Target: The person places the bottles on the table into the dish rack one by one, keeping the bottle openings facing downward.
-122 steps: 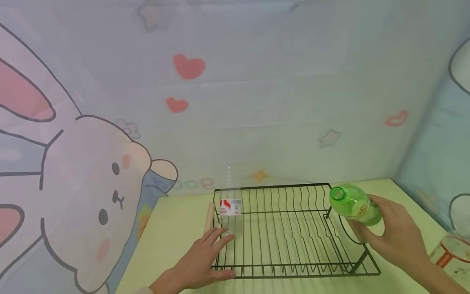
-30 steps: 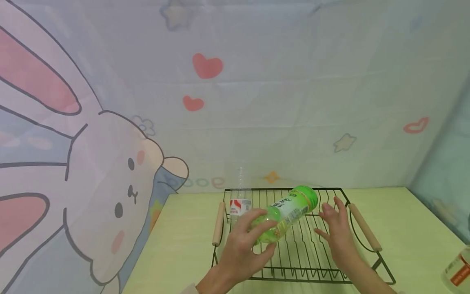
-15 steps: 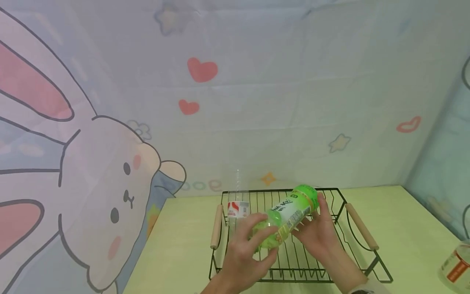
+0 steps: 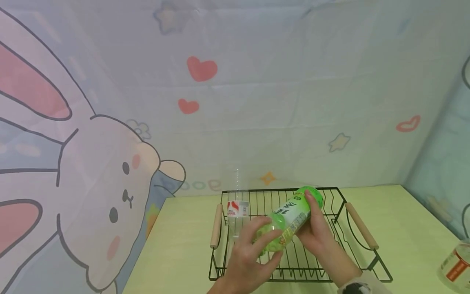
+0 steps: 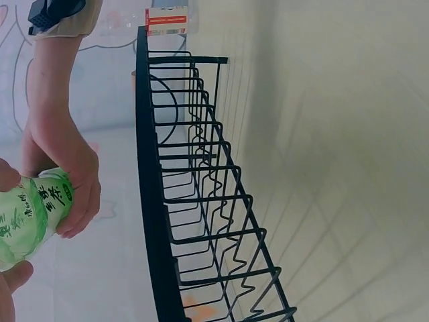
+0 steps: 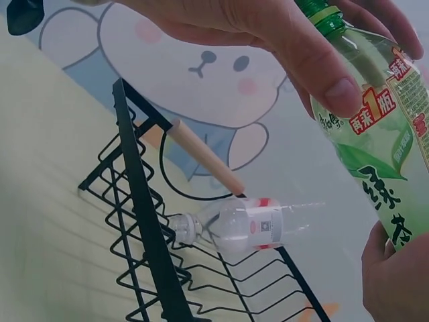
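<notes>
A green tea bottle [image 4: 291, 212] is held aslant over the black wire rack [image 4: 301, 280], its neck low on the left and its base up on the right. My left hand [image 4: 247, 255] grips it round the neck end with thumb and fingers. The base end is in my right hand [image 4: 317, 232], thumb along the side. In the right wrist view the green neck shows uncapped beside my left hand [image 6: 288, 40], and the label [image 6: 375, 144] faces that camera. A clear plastic bottle [image 6: 248, 225] stands upside down at the rack's left side, neck among the wires.
The rack has a wooden handle [image 4: 361, 226] on the right and another wooden handle [image 4: 216, 226] on the left. A jar with a red and white label [image 4: 455, 267] stands on the yellow-green table [image 4: 172, 245] at far right. A cartoon-printed cloth [image 4: 279, 102] hangs behind.
Earlier my right hand alone held the green tea bottle at right while my left touched the rack. The left then took the neck end; now the right has closed round the base.
</notes>
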A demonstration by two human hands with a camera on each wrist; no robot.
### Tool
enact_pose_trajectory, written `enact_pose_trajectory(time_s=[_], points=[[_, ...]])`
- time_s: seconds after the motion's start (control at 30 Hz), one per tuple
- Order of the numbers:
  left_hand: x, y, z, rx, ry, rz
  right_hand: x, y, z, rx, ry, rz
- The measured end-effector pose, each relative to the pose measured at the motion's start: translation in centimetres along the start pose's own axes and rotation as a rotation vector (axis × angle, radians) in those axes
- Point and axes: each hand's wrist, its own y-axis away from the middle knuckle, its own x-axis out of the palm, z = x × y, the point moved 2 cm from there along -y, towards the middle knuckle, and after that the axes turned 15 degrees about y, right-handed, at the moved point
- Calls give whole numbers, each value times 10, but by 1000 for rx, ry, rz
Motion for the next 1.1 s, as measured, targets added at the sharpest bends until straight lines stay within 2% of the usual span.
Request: enact_pose_trajectory(time_s=[0.1,0.23,0.53,0.73,0.8,0.9,1.1], points=[[-2,3,-1,-67,19,11,0,-2,4,-7,45,-13],[-11,12,0,-173,-17,38,1,-6,14,-27,135,-45],[-44,45,7,-303,-112,112,-1,-23,40,-78,425,-165],[-62,67,5,-497,-163,155,-1,-46,39,-111,642,-240],[-66,74,4,-539,-186,160,0,-54,38,-115,703,-258],[-70,82,2,-546,-217,152,1,-64,36,-130,792,-281],[-75,93,-4,-477,-261,118,0,-75,34,-176,961,-284]])
